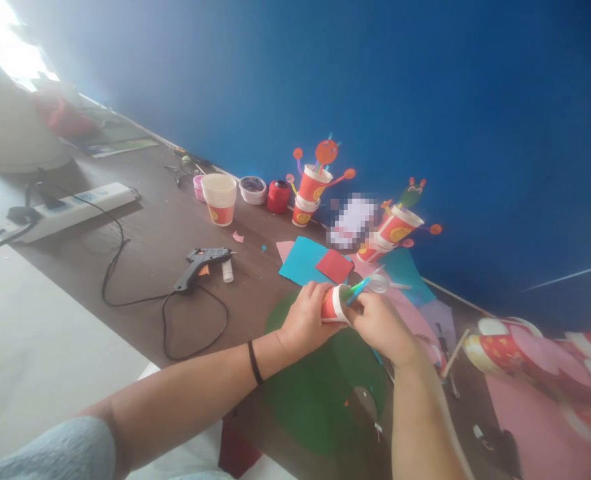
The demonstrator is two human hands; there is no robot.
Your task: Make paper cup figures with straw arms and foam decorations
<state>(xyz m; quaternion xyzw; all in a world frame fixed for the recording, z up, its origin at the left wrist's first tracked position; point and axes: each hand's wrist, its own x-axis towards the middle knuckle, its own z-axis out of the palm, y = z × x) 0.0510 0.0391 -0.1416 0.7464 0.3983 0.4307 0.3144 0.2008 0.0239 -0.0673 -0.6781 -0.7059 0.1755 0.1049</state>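
My left hand (306,319) is wrapped round a red paper cup (331,305) with a white rim, tipped so its mouth faces right. Green and blue strips (358,291) stick out of the cup's mouth. My right hand (379,327) is at that mouth with its fingers closed beside the strips; the fingertips are partly hidden, and what they hold cannot be made out. Below both hands lies a green round sheet (320,393). Blue paper (298,261) and a red paper piece (334,266) lie just beyond the cup.
Two cup figures (311,187) (400,227) stand near the blue wall. Stacked cups (220,200), a glue gun (195,263) with a looping cord and a power strip (80,210) are at the left. More red cups (540,360) lie at the right.
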